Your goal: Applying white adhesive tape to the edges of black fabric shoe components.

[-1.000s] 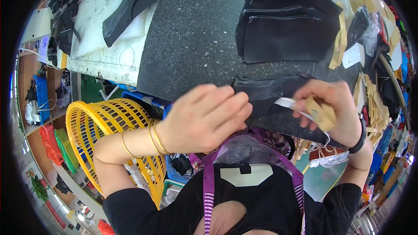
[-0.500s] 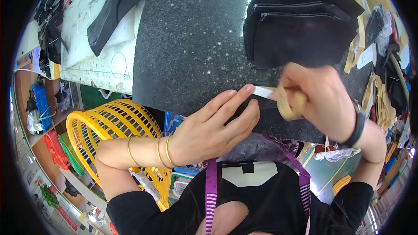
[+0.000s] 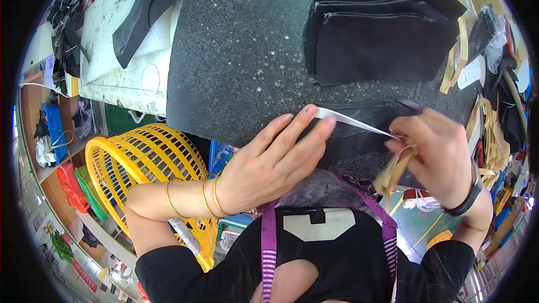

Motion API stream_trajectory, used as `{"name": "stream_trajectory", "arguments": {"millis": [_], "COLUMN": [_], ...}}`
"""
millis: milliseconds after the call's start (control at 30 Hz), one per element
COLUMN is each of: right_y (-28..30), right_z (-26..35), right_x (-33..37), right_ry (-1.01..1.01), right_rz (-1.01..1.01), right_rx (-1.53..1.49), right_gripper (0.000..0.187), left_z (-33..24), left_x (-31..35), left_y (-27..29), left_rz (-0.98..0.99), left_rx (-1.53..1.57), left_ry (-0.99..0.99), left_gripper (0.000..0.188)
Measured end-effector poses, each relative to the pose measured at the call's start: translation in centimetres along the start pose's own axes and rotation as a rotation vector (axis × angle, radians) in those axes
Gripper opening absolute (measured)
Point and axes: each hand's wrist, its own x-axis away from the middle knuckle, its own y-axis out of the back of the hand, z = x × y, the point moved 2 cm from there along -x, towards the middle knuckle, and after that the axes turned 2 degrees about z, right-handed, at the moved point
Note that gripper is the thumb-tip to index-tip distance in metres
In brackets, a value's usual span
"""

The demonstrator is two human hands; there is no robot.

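Note:
A dark fabric piece (image 3: 359, 113) lies near the table's front edge, with a narrow white tape strip (image 3: 355, 122) running along it. Bracelets circle the wrist of my left hand (image 3: 275, 157), whose stretched fingers rest on the piece and press the strip's left end. Off to the right, my right hand (image 3: 435, 146) pinches the strip's other end and pulls it taut, slightly raised. From below these right fingers hangs a tan paper backing strip (image 3: 393, 174). How that backing sits in the fingers is partly hidden.
Stacked black fabric pieces (image 3: 382, 45) lie at the far right of the dark tabletop (image 3: 236, 50). A yellow plastic basket (image 3: 157, 151) stands left, below the table edge. On the white table (image 3: 126, 28) is a curved black piece (image 3: 149, 14). Tan strips (image 3: 491, 129) hang at the right.
My right hand has moved right and slightly down, drawing out a longer length of white tape. The tan backing now dangles lower. My left hand has barely shifted.

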Motion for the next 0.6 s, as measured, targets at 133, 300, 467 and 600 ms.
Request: {"name": "stream_trajectory", "arguments": {"millis": [133,300,467,600], "right_y": [0.2,-0.5,-0.5,-1.1], "right_z": [-1.8,-3.3,-3.7,-1.8], "right_x": [-1.3,-2.3,-3.5,-3.3], "right_ry": [-0.103,-0.109,-0.191,0.005], "right_rz": [-0.070,-0.024,0.094,0.014], "right_rx": [-0.263,-0.312,-0.333,0.083], "right_gripper": [0.010,0.013,0.012,0.017], "left_z": [-0.2,-0.1,0.9,1.0], "left_x": [-0.4,-1.9,-5.8,-5.4], "left_y": [0.8,2.0,2.1,1.8], "left_rz": [0.078,0.086,0.231,0.156], "left_rx": [0.011,0.071,0.106,-0.032], "left_ry": [0.070,0.089,0.083,0.030], "left_gripper": [0.039,0.061,0.079,0.075]}}
